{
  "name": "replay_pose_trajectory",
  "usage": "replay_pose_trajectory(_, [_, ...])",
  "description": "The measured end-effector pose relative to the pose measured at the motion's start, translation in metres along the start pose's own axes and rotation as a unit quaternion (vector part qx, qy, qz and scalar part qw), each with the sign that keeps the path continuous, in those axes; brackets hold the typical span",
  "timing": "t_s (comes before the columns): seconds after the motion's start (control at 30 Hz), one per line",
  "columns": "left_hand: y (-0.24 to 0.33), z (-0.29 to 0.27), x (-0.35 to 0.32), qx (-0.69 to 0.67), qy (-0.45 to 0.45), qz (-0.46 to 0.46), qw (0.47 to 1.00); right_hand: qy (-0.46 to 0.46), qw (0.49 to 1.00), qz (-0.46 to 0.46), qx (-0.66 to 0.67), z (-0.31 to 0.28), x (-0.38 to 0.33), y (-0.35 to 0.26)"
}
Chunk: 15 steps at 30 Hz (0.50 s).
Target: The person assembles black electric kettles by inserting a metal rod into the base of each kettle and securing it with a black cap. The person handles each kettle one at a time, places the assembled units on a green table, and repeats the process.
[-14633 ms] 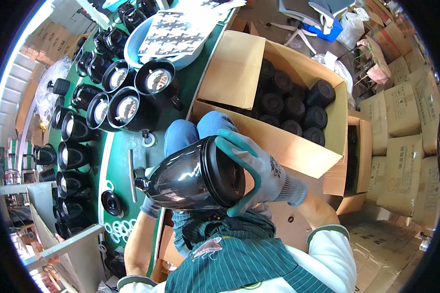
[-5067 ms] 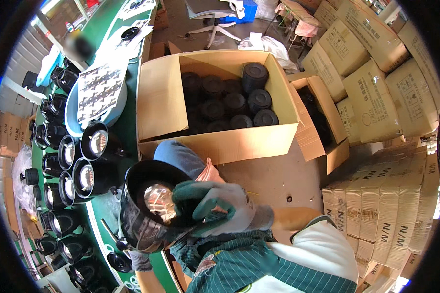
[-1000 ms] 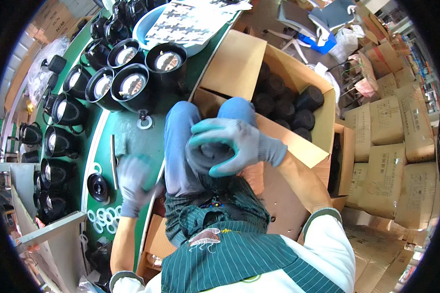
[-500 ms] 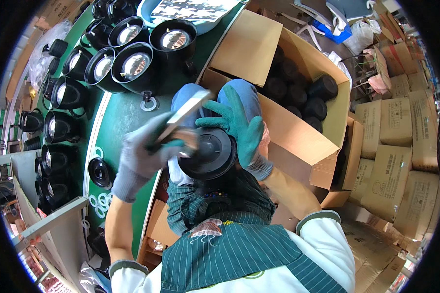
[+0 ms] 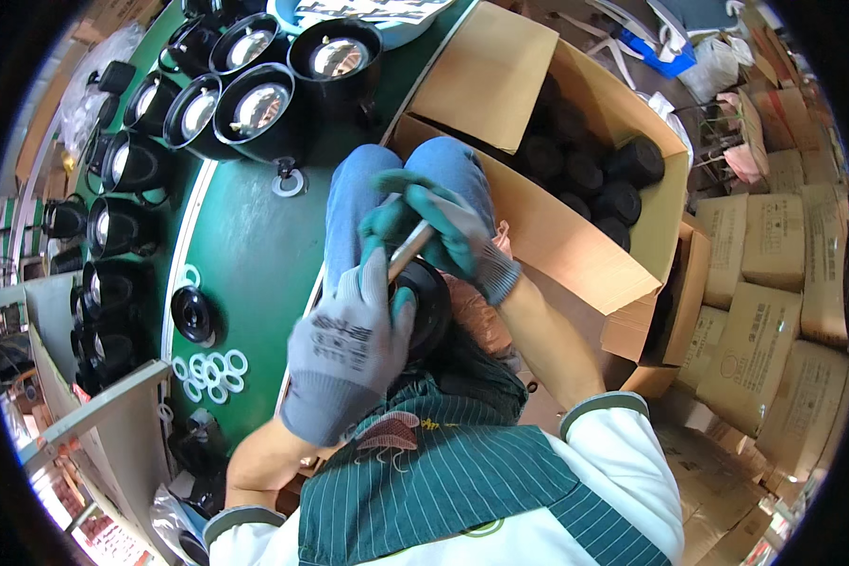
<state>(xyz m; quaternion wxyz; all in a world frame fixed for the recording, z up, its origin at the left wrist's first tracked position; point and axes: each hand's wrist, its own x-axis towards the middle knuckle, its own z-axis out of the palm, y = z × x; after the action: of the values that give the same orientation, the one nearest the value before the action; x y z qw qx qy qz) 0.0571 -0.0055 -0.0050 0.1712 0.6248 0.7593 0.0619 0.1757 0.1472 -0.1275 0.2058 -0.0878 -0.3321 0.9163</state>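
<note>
Both my hands wear grey gloves with green palms and meet over my lap. My left hand [image 5: 349, 325] is closed around the lower part of a narrow metal strip [image 5: 410, 249], its thumb beside a round black lid-like part [image 5: 431, 304]. My right hand [image 5: 448, 231] is closed on the strip's upper end, its fingers curled over near my left fingertips. The strip slants over the black part, which rests on my lap, half hidden by my left hand. Whether the strip touches it, I cannot tell.
To the left, a green table [image 5: 264, 245] bears several black cups [image 5: 255, 108] with shiny insides, white rings [image 5: 212, 373] and another black lid [image 5: 192, 314]. An open carton [image 5: 575, 236] of black pieces stands at right, before stacked boxes [image 5: 750, 330].
My left hand has moved right and inward with the strip. My right hand, spread open before, has closed on the strip's upper end. The black part now sits more covered.
</note>
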Motion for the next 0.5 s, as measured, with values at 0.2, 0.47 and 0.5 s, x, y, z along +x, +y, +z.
replay_pose_trajectory(0.2, [-0.066, 0.007, 0.030, -0.252, 0.094, 0.154, 0.951, 0.007, 0.992, -0.115, -0.060, 0.036, -0.074, 0.017])
replay_pose_trajectory(0.47, [-0.067, 0.029, 0.115, -0.575, -0.060, 0.295, 0.761, -0.300, 0.711, -0.187, -0.608, 0.113, -0.056, -0.008])
replay_pose_trajectory(0.5, [-0.059, 0.038, 0.128, -0.547, -0.047, 0.348, 0.760, -0.347, 0.671, -0.156, -0.636, 0.121, -0.050, -0.005])
